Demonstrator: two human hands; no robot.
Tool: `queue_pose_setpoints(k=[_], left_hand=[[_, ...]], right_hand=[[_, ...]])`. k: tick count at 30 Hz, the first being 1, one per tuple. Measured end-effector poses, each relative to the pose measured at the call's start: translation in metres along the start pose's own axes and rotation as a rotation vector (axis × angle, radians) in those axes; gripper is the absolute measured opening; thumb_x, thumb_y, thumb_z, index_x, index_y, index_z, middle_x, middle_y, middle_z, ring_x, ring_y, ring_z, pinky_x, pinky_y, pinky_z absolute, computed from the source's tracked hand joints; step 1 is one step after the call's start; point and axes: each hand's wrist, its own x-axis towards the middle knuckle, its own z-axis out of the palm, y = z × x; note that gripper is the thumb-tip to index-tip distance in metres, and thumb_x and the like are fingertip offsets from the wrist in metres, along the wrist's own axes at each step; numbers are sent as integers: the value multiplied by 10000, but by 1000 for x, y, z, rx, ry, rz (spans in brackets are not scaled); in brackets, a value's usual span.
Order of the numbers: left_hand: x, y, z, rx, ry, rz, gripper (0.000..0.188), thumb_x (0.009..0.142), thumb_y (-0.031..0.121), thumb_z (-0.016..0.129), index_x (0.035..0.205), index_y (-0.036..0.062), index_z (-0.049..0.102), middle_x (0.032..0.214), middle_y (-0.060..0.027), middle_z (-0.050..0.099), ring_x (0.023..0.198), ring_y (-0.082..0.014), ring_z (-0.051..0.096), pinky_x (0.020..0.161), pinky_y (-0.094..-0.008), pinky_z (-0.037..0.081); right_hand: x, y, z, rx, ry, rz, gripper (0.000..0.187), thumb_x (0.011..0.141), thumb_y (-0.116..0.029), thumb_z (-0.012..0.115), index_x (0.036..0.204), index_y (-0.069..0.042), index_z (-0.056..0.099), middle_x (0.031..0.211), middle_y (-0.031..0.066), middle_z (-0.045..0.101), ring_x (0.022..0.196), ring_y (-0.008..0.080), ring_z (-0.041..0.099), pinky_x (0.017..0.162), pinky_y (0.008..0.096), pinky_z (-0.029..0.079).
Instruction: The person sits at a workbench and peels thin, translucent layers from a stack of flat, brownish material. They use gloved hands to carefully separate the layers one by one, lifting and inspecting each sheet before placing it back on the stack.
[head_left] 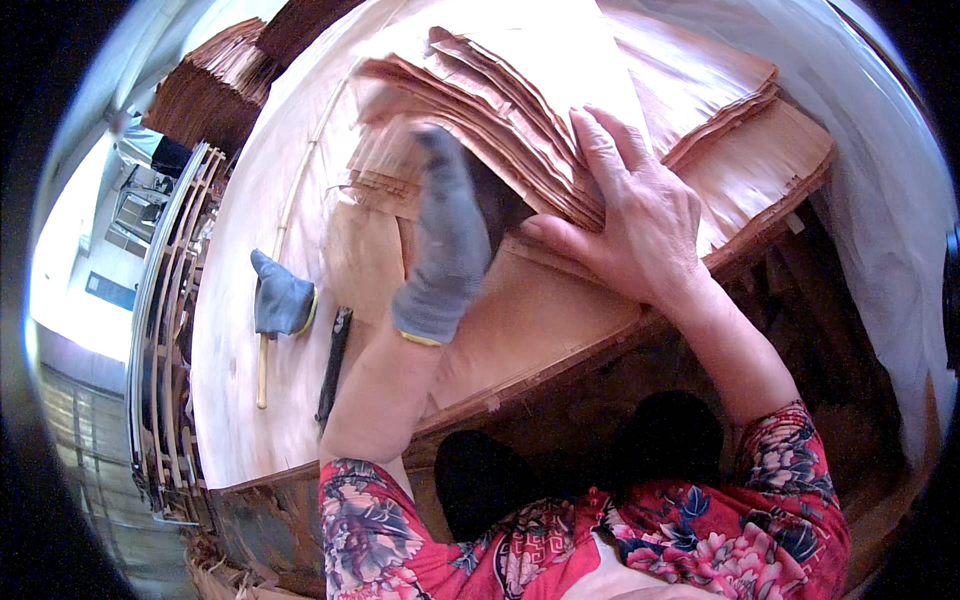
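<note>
My right hand [645, 215] is bare and grips the near right end of a bundle of thin brown wood veneer sheets [520, 115], fingers over the top and thumb along the near edge. The bundle's sheets fan slightly apart. In a grey glove with a yellow cuff, my left hand [440, 240] is raised edge-on beside the bundle's left side, fingers stretched and blurred by motion. A dark patch shows between it and the bundle; I cannot tell what it is. Beneath both hands lie more flat veneer sheets [540, 320].
A spare grey-blue glove [284, 297] lies on the left over a thin wooden stick [263, 370], with a black bar-like tool [335, 365] nearby. More veneer sheets [770, 155] are piled on the right. Tall veneer stacks [210, 95] stand at the far left. White sheeting [860, 200] hangs right.
</note>
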Motion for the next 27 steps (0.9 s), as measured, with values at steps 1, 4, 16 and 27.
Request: queue_pose_setpoints(k=[1, 4, 16, 27], left_hand=[[1, 4, 6, -282, 0, -120, 720, 864, 616, 351, 1297, 42, 363, 1225, -124, 493, 1148, -246, 475, 975, -396, 384], [8, 7, 2, -201, -118, -6, 674, 876, 551, 383, 1348, 75, 319, 1327, -102, 405, 1214, -216, 411, 1010, -374, 349], [25, 1, -13, 1047, -153, 520, 246, 843, 88, 538, 1064, 33, 629, 1050, -137, 627, 918, -213, 632, 809, -301, 494], [12, -21, -9, 411, 148, 343, 191, 825, 108, 627, 972, -12, 647, 899, -85, 662, 805, -140, 618, 702, -266, 498]], right_hand=[[-1, 2, 0, 8, 6, 1, 812, 664, -545, 651, 1257, -33, 437, 1247, 172, 458, 1090, 332, 498, 859, 411, 450], [0, 0, -2, -22, -5, -27, 797, 665, -530, 659, 1257, -43, 440, 1232, 160, 469, 1076, 326, 505, 843, 408, 459], [1, 0, 2, -97, 8, -27, 794, 698, -597, 607, 1276, -82, 432, 1279, 98, 434, 1023, 312, 553, 805, 399, 474], [-1, -2, 3, -84, -7, -30, 822, 650, -676, 587, 1218, -89, 501, 1241, 103, 469, 1044, 312, 539, 803, 405, 477]])
